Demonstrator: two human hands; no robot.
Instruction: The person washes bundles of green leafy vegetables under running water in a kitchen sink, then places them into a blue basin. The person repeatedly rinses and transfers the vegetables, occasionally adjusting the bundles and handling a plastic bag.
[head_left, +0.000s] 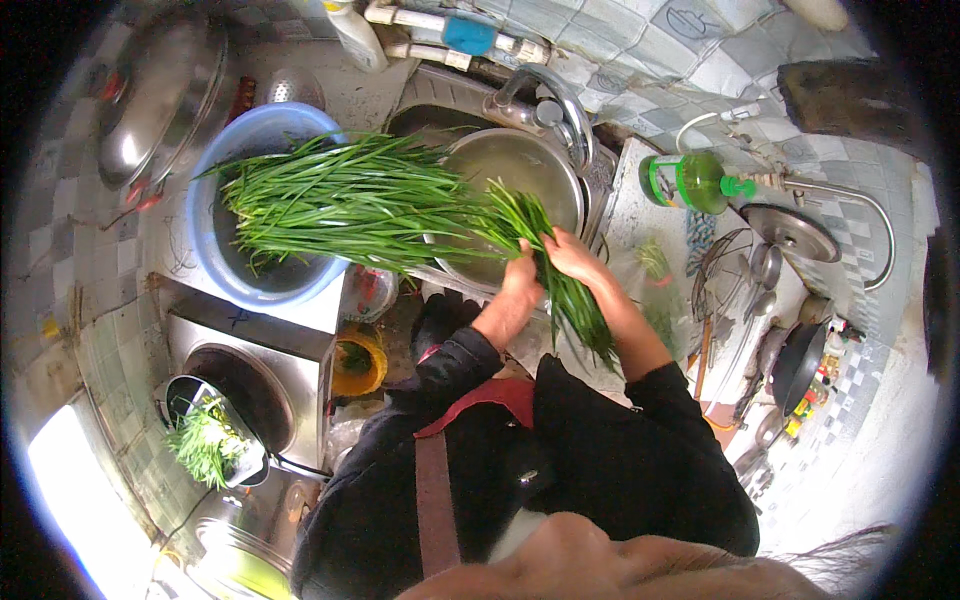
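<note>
My left hand (523, 279) and my right hand (570, 253) grip one bundle of long green leaves, likely Chinese chives (571, 298). The bundle slants over the near right rim of a metal basin (525, 150), which holds cloudy water and sits in the sink. Its paler cut ends point up over the basin, while the leaf tips hang down by my right forearm. To the left, a large pile of the same leaves (345, 199) lies across a blue plastic tub (201, 202), its tips reaching over the metal basin. My fingers partly hide the bundle's middle.
A chrome faucet (581, 124) arches over the basin's far right side. A green bottle (686, 180) stands right of the sink. Bundled greens in a plastic bag (658, 285) lie near my right forearm. A yellow bucket (367, 367) sits below, left of me, near the stove (304, 390).
</note>
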